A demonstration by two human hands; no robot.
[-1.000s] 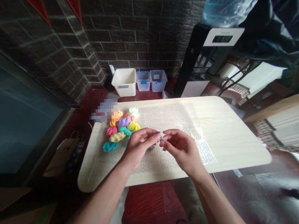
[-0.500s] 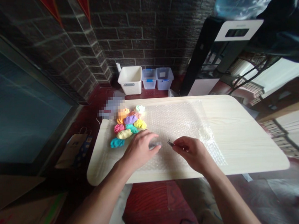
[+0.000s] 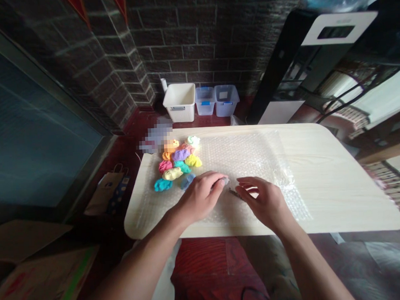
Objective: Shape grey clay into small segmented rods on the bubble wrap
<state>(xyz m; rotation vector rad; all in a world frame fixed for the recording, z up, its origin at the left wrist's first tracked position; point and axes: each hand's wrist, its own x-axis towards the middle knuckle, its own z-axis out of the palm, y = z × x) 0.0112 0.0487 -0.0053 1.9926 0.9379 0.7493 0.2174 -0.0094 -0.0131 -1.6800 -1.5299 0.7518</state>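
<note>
My left hand (image 3: 207, 194) is closed in a pinch over the bubble wrap (image 3: 246, 152). A small pale grey, partly see-through piece (image 3: 225, 180) shows at its fingertips; I cannot make out its kind. Facing it, my right hand (image 3: 265, 200) has a small dark narrow piece (image 3: 235, 193) at the thumb, its index finger lifted apart from the thumb. Left of my hands lie several coloured soft lumps, among them a purple one (image 3: 180, 155), a cream one (image 3: 172, 173) and a teal one (image 3: 163, 184). A grey-blue lump (image 3: 187, 181) is partly hidden behind my left hand.
The bubble wrap lies on a pale wood table (image 3: 336, 175) with rounded corners. Beyond its far edge stand a white basket (image 3: 181, 104) and two clear bins. A water dispenser (image 3: 279, 71) is at back right; a paper bag (image 3: 104, 189) stands on the floor at left.
My left hand has closed from a wider grasp and moved right, towards my right hand. The grey-blue lump now shows behind it. My right index finger has lifted. The whole view has shifted slightly.
</note>
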